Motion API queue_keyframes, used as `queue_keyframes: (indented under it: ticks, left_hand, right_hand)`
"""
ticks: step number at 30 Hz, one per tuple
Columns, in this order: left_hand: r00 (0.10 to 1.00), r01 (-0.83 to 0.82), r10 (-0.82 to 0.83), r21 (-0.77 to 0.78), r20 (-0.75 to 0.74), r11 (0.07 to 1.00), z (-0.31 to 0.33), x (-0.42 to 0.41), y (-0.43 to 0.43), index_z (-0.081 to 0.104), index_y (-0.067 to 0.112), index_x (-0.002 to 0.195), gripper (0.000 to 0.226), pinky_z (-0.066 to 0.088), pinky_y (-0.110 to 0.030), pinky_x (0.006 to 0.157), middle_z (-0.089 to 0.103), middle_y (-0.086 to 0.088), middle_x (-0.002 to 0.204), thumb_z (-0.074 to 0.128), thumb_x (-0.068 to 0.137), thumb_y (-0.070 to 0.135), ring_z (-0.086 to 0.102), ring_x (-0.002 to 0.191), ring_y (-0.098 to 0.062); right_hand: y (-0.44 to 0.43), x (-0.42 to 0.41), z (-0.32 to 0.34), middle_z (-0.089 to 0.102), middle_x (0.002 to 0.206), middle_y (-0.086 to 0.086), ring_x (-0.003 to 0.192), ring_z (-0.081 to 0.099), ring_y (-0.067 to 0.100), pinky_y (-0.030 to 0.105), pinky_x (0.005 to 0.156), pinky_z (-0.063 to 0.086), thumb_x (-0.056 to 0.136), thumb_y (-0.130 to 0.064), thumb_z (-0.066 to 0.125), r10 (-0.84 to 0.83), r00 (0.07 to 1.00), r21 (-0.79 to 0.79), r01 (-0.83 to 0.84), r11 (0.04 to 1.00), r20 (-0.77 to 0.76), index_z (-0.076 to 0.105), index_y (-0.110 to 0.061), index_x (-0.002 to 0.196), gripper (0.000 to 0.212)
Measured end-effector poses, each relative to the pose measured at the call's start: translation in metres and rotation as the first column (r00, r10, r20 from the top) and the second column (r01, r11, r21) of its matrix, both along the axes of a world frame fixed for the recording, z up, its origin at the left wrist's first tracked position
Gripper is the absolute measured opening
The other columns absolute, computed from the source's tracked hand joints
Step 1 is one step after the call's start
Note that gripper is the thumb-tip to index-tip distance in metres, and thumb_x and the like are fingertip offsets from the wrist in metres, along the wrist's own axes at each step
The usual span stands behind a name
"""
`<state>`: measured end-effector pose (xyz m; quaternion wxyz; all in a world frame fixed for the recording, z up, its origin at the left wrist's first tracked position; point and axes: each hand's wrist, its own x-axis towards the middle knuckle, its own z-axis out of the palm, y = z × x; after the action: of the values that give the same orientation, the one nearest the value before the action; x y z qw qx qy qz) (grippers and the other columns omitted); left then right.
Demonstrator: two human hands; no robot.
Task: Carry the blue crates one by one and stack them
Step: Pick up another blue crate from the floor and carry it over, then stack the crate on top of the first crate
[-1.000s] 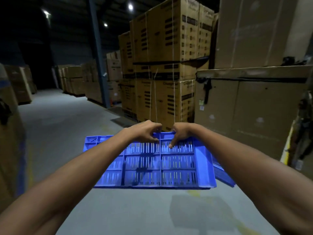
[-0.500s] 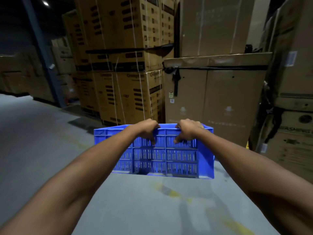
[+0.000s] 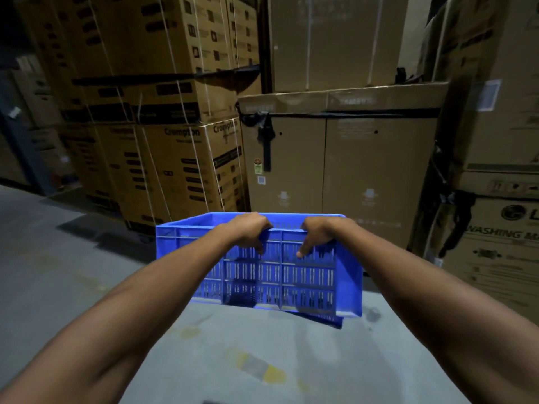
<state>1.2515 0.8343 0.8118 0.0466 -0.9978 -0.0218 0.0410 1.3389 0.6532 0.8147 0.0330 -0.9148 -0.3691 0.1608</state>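
I have one blue crate [image 3: 280, 275] in my grip, and I can count no second crate for certain, though a sliver of blue [image 3: 326, 320] juts out under its lower right corner and I cannot tell what that belongs to. Two hands are on it. My left hand [image 3: 250, 228] is hooked over the near rim just left of the middle rib, fingers curled down the slotted wall and closed tight on the edge. My right hand [image 3: 316, 233] clamps the same rim just right of that rib, thumb pressed flat against the wall. The two hands sit close together, not touching. Both my forearms reach straight out in front of me, converging on the rim. The crate hangs in the air above the grey concrete floor [image 3: 73, 287], its near wall facing me, tilted a little. Ahead stand stacked cardboard cartons [image 3: 175, 158] on the left, a tall brown box [image 3: 335, 164] in the middle, and a washing-machine carton [image 3: 501, 252] on the right.
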Motion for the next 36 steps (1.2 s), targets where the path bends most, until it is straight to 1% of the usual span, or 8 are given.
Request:
queue_keyframes:
  ticks: [5, 9, 13, 17, 20, 26, 30, 36]
  left_hand:
    - [0.999, 0.028, -0.03, -0.049, -0.034, 0.998, -0.013, 0.067, 0.024, 0.066, 0.015, 0.111, 0.055, 0.048, -0.036, 0.072, 0.067, -0.009, 0.104, 0.088, 0.066, 0.036, 0.062, 0.096, -0.033]
    - [0.992, 0.077, -0.081, -0.043, -0.097, 0.996, -0.023, 0.123, 0.049, 0.065, 0.014, 0.105, 0.047, 0.048, -0.037, 0.07, 0.063, -0.004, 0.093, 0.087, 0.069, 0.034, 0.061, 0.09, -0.03]
    - [0.991, 0.109, -0.111, -0.023, -0.074, 0.994, -0.035, 0.19, 0.09, 0.064, 0.015, 0.1, 0.047, 0.041, -0.033, 0.065, 0.06, -0.003, 0.089, 0.088, 0.066, 0.036, 0.061, 0.09, -0.031]
    - [0.982, 0.187, -0.187, 0.024, -0.02, 0.982, -0.042, 0.269, 0.132, 0.065, 0.018, 0.105, 0.048, 0.044, -0.034, 0.069, 0.068, -0.007, 0.103, 0.088, 0.066, 0.036, 0.063, 0.098, -0.032]
    - [0.968, 0.249, -0.251, 0.078, 0.017, 0.965, -0.045, 0.321, 0.159, 0.066, 0.019, 0.108, 0.049, 0.042, -0.033, 0.07, 0.069, -0.008, 0.109, 0.087, 0.066, 0.035, 0.063, 0.104, -0.033]
    - [0.941, 0.326, -0.336, 0.147, 0.047, 0.934, -0.073, 0.404, 0.194, 0.056, 0.02, 0.083, 0.023, 0.04, -0.035, 0.066, 0.066, -0.008, 0.096, 0.078, 0.077, 0.025, 0.062, 0.093, -0.033]
    - [0.932, 0.336, -0.351, 0.14, 0.097, 0.931, -0.121, 0.448, 0.195, 0.05, 0.021, 0.078, 0.016, 0.048, -0.038, 0.067, 0.06, -0.003, 0.081, 0.065, 0.08, 0.017, 0.062, 0.084, -0.033]
    - [0.898, 0.362, -0.389, 0.16, 0.205, 0.918, -0.284, 0.519, 0.188, 0.046, 0.024, 0.087, 0.016, 0.043, -0.038, 0.067, 0.067, -0.007, 0.099, 0.062, 0.083, 0.022, 0.063, 0.094, -0.034]
  right_hand:
    - [0.022, 0.059, -0.012, 0.066, 0.083, 0.003, 0.08, 0.063, 0.023, 0.027, 0.069, 0.046, 0.07, -0.036, 0.087, -0.022, 1.0, 0.036, 0.021, 0.999, 0.014, 0.073, -0.015, 0.094, 0.035]
    - [0.043, 0.106, -0.028, 0.071, 0.084, 0.005, 0.073, 0.067, 0.022, 0.031, 0.067, 0.054, 0.068, -0.032, 0.089, -0.077, 0.997, 0.052, 0.078, 0.996, -0.018, 0.072, -0.011, 0.093, 0.036]
    - [0.082, 0.163, -0.04, 0.074, 0.093, 0.01, 0.076, 0.069, 0.023, 0.038, 0.076, 0.059, 0.07, -0.029, 0.088, -0.138, 0.99, 0.074, 0.139, 0.988, -0.02, 0.073, -0.007, 0.096, 0.037]
    - [0.126, 0.229, -0.049, 0.071, 0.093, 0.006, 0.081, 0.066, 0.025, 0.037, 0.078, 0.056, 0.064, -0.044, 0.089, -0.224, 0.974, 0.033, 0.223, 0.974, 0.034, 0.07, -0.007, 0.097, 0.053]
    - [0.161, 0.275, -0.055, 0.071, 0.1, 0.007, 0.085, 0.063, 0.025, 0.036, 0.082, 0.055, 0.061, -0.049, 0.089, -0.258, 0.963, -0.036, 0.261, 0.965, 0.081, 0.066, -0.014, 0.091, 0.051]
    - [0.186, 0.342, -0.087, 0.069, 0.104, 0.006, 0.097, 0.065, 0.027, 0.034, 0.07, 0.047, 0.072, -0.046, 0.082, -0.368, 0.917, 0.011, 0.371, 0.929, 0.153, 0.065, -0.018, 0.093, 0.039]
    - [0.182, 0.387, -0.13, 0.068, 0.104, 0.008, 0.096, 0.066, 0.031, 0.037, 0.07, 0.047, 0.078, -0.042, 0.079, -0.353, 0.903, 0.041, 0.354, 0.934, 0.247, 0.067, -0.019, 0.103, 0.036]
    - [0.169, 0.451, -0.281, 0.069, 0.096, 0.006, 0.092, 0.066, 0.032, 0.041, 0.075, 0.051, 0.082, -0.037, 0.072, -0.33, 0.874, 0.097, 0.317, 0.944, 0.356, 0.065, -0.021, 0.093, 0.02]
